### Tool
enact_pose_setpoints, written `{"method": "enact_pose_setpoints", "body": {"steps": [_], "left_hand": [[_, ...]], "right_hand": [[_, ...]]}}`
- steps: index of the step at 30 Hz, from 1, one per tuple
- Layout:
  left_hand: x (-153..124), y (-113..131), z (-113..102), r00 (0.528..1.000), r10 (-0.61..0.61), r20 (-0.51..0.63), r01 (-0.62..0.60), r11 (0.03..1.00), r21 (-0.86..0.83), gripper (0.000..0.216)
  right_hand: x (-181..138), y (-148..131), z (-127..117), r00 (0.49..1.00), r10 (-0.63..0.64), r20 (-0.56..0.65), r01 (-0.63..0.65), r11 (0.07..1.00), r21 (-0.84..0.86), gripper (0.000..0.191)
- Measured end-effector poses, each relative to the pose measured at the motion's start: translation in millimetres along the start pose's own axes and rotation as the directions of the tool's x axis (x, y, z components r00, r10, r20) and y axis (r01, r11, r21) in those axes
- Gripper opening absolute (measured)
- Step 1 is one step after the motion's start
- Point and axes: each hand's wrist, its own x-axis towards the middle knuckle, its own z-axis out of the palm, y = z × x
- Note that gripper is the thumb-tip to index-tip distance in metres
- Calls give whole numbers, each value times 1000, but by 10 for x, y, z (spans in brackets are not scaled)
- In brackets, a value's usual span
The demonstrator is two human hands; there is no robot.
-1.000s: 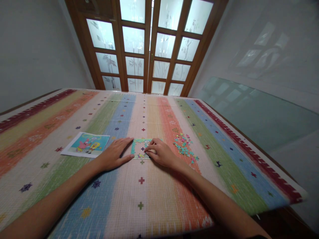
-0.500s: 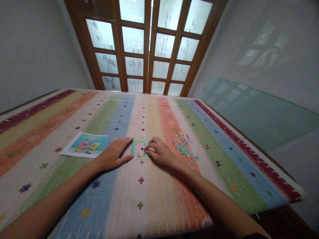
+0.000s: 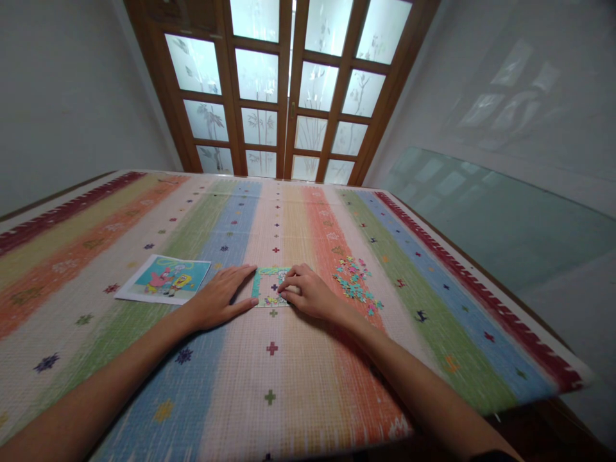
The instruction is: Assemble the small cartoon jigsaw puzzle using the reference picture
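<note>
A partly assembled jigsaw puzzle [image 3: 256,287] lies on the striped tablecloth as a frame of joined pieces, with cloth showing through its middle. My left hand [image 3: 222,296] rests flat at its left edge, thumb and fingers apart. Over the right side of the puzzle, my right hand [image 3: 308,292] has its fingers bent together in a pinch. Whatever is between those fingertips is hidden. Loose puzzle pieces [image 3: 355,282], mostly teal with some pink and yellow, are scattered to the right of my right hand.
A printed cartoon picture [image 3: 166,280] lies flat left of my left hand. The striped tablecloth [image 3: 272,385] covers the large table. Wooden doors [image 3: 289,109] with frosted panes stand beyond its far edge, and a pale green glass panel [image 3: 495,212] is at the right.
Almost nothing differs. Both hands stay in place at the puzzle, and the view has shifted very slightly.
</note>
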Motion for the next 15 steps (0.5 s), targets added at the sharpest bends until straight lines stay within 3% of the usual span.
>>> {"method": "enact_pose_setpoints", "body": {"steps": [7,11,15], "left_hand": [[8,-2,-5,1000,4,-1,-4,1000,-2,72],[11,12,-12,1000,7,-2,-7,1000,-4,73],[8,17,-8,1000,4,-6,-4,1000,1,74]], "right_hand": [[-9,-28,-28,993,-106,-49,104,994,-37,14],[-14,7,-75,992,-86,-97,83,996,-34,16],[-64,43,-98,985,-158,-64,153,985,-82,17]]}}
